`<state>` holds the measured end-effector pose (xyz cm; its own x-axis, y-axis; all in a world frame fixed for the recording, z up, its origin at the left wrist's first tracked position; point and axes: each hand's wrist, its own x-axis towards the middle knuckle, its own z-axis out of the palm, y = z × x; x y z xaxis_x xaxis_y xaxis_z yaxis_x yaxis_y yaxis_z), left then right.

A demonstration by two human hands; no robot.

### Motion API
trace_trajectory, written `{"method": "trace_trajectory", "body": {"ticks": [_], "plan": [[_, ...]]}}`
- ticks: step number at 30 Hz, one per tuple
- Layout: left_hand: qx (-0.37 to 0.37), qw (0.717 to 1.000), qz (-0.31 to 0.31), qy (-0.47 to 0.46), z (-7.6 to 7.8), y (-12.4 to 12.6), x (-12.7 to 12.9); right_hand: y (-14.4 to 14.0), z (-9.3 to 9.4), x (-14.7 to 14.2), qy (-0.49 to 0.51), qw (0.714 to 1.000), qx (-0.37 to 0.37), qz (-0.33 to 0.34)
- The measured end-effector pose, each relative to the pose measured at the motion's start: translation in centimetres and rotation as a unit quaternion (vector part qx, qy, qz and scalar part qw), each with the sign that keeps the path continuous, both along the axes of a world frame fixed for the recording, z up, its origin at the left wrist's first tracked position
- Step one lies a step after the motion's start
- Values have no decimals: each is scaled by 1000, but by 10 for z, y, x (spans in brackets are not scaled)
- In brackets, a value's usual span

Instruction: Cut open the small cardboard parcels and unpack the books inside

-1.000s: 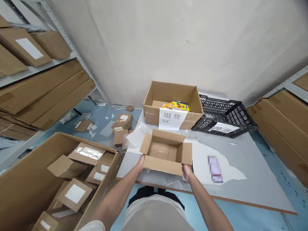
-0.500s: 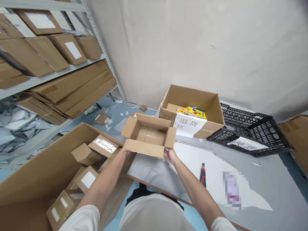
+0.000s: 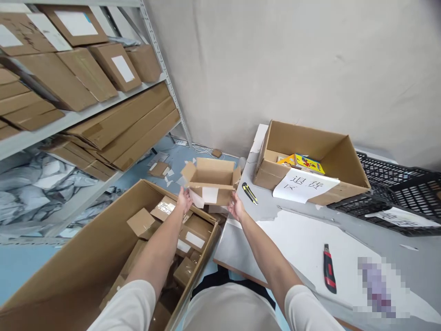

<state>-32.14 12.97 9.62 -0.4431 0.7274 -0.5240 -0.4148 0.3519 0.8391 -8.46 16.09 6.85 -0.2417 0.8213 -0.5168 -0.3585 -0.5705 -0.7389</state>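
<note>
A white paper sign [image 3: 303,185] taped to the big open cardboard box [image 3: 339,158] reads "退货区". The sign [image 3: 396,216] on the black crate [image 3: 406,184] is too blurred to read.

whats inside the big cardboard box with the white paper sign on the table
Inside the large open cardboard box with the white paper sign lies a yellow printed package. The near wall hides the rest of its floor.

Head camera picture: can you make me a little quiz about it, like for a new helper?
1. True or false: both hands hold the small open box.
2. What lies on the table nearest the right hand: A) red knife B) yellow-black knife C) crate?
3. Fill in: the carton with the paper sign holds a ____ packet.

Key: 1 true. 2 B, the yellow-black knife. 3 yellow.
</note>
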Motion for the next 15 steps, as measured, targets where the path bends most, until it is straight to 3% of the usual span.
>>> {"method": "trace_trajectory", "body": {"ticks": [8,15], "plan": [[3,1000,2,-6,-7,1,-19,7,0,0,-58,998,24,-13],[36,999,19,10,-6,-28,-31,7,5,-11,-74,990,117,-12]]}}
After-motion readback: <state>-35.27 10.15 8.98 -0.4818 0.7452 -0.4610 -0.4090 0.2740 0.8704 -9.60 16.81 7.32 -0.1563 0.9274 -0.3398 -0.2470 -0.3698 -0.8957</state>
